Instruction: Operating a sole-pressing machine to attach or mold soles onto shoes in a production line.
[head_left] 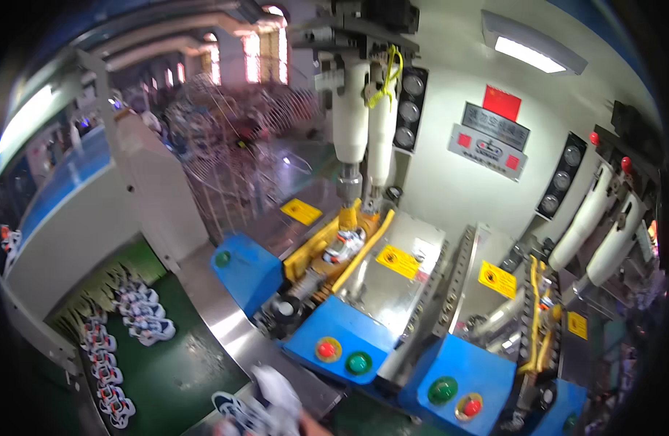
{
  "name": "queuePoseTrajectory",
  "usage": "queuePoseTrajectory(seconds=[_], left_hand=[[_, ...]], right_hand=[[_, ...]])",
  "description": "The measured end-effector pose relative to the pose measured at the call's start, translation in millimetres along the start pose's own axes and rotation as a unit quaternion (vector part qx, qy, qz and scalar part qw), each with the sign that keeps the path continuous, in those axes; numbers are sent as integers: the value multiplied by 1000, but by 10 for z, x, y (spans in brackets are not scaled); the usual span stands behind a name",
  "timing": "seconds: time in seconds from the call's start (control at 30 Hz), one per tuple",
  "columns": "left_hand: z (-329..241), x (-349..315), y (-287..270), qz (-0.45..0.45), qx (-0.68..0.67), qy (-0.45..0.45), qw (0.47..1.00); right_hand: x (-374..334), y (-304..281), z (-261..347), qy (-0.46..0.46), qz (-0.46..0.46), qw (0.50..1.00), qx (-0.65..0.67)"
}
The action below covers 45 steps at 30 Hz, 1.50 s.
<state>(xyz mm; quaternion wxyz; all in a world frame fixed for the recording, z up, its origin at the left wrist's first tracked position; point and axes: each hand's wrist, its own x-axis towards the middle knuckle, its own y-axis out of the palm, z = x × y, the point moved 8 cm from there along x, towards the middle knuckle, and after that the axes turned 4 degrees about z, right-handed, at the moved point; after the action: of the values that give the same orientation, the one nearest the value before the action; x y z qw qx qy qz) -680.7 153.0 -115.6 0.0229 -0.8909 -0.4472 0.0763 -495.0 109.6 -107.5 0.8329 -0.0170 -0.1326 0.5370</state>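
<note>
Conveyor belt [196, 363], green, left of right hand [314, 426]; bare between shoe rows [107, 367] and metal edge [236, 338]. Blue machine housing [305, 341] ahead. White shoe [278, 391] against right hand; left hand [222, 429] barely visible. Cannot tell either grip.

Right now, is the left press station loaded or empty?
Loaded: a white sneaker sits between the yellow side pads, below the white upright cylinders.

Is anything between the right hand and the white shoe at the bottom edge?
Nothing visible is: the right hand appears directly against the white shoe. The picture's lower edge cuts off most of the hand, so its grip can't be fully seen.
</note>
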Motion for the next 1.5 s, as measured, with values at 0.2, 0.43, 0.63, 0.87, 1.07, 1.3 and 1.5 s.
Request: queuePoseTrajectory(seconds=[0.2, 0.43, 0.63, 0.87, 1.07, 1.3, 1.5], left_hand=[[-722, -651, -99, 22, 175, 167, 970], [349, -783, -1170, -219, -239, 59, 944], [669, -755, -2159, -238, -293, -46, 925], [1117, -672, -2602, -139, -303, -65, 941], [741, -460, -2141, 47, -151, 22, 987], [-183, -1506, -38, 476, -257, 85, 837], [-1002, -3199, 925, 682, -187, 122, 697]], right_hand=[[-863, 1018, 141, 339, 359, 735, 464], [-697, 1555, -733, 245, 168, 955, 20], [-404, 2479, -1435, 171, 99, 872, -447], [-416, 2473, -1971, 484, 179, 830, -213], [-1698, 1690, -261, 336, -64, 938, 63], [-3718, 1203, 1621, 242, -364, 897, -62], [-5359, 1525, 2306, 134, -656, 742, -28]])
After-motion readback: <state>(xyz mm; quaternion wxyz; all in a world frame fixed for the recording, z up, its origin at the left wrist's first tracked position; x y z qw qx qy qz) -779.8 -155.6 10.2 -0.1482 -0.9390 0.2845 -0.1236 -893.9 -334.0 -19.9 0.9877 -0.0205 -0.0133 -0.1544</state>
